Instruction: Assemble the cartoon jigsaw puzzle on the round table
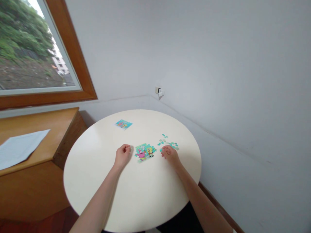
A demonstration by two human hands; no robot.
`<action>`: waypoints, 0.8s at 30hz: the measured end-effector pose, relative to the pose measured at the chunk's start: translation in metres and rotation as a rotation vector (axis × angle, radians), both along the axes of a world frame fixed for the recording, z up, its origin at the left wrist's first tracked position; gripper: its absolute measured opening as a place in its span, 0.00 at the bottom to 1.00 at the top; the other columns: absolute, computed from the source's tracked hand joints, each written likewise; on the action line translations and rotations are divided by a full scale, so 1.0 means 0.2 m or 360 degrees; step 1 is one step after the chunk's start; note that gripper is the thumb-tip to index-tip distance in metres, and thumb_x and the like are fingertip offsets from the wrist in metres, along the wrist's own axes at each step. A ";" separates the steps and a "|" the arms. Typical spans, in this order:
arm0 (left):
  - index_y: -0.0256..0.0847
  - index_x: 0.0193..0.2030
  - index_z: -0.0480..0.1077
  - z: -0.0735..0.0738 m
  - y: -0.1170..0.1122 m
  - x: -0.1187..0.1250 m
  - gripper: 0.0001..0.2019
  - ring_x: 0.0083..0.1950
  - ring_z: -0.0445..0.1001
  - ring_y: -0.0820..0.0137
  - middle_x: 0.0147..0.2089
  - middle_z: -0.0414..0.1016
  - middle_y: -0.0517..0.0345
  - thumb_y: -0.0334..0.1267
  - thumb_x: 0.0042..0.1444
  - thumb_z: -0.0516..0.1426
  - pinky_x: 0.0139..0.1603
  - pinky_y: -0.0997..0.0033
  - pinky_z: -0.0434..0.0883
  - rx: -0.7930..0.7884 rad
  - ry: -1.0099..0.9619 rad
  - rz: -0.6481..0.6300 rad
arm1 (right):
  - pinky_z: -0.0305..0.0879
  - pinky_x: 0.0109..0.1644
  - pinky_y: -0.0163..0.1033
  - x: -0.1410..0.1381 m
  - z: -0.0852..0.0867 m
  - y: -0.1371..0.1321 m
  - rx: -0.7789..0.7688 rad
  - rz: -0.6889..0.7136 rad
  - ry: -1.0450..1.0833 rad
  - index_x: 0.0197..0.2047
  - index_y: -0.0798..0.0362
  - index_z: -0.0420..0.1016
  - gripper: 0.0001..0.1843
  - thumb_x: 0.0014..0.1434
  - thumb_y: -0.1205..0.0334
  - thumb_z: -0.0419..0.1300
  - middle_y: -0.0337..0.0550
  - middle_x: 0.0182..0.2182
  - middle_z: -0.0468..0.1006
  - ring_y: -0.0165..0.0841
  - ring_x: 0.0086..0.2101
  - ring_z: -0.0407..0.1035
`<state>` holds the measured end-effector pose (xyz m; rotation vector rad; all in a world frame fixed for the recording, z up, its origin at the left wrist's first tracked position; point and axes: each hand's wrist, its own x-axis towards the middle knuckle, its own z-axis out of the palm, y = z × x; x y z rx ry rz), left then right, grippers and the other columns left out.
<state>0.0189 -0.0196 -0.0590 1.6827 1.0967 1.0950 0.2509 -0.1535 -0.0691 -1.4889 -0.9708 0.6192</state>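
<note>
White walls (218, 64) enclose one round surface (89, 174). Two hands flank one part-built puzzle (145, 153): left hand (123, 155) at its nine o'clock, right hand (170, 154) at three, both with fingers curled; I cannot tell whether either grips anything. A careless right-hand sweep could scatter the loose pieces (161, 142). The puzzle lies towards the surface's one o'clock, one picture card (123, 124) just before twelve, pieces near two, too clustered to count.

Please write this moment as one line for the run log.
left hand: left of partly joined puzzle, grip unclear | right hand: near loose pieces, grip unclear | picture card: farther back on table
</note>
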 end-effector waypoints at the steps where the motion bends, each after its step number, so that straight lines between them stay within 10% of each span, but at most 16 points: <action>1: 0.37 0.28 0.72 0.00 0.00 0.00 0.14 0.23 0.63 0.73 0.20 0.67 0.61 0.46 0.43 0.53 0.27 0.73 0.60 -0.0001 -0.0001 0.0000 | 0.61 0.21 0.33 0.00 0.00 0.00 -0.0002 -0.0002 0.0006 0.31 0.50 0.65 0.13 0.44 0.51 0.57 0.37 0.19 0.74 0.30 0.20 0.69; 24: 0.37 0.27 0.72 0.01 -0.01 0.00 0.14 0.22 0.62 0.74 0.18 0.64 0.63 0.46 0.44 0.54 0.26 0.73 0.60 0.0018 -0.0024 -0.0023 | 0.67 0.24 0.35 -0.01 0.00 -0.01 -0.0007 0.0008 0.0002 0.35 0.51 0.71 0.16 0.43 0.52 0.59 0.36 0.19 0.76 0.32 0.23 0.72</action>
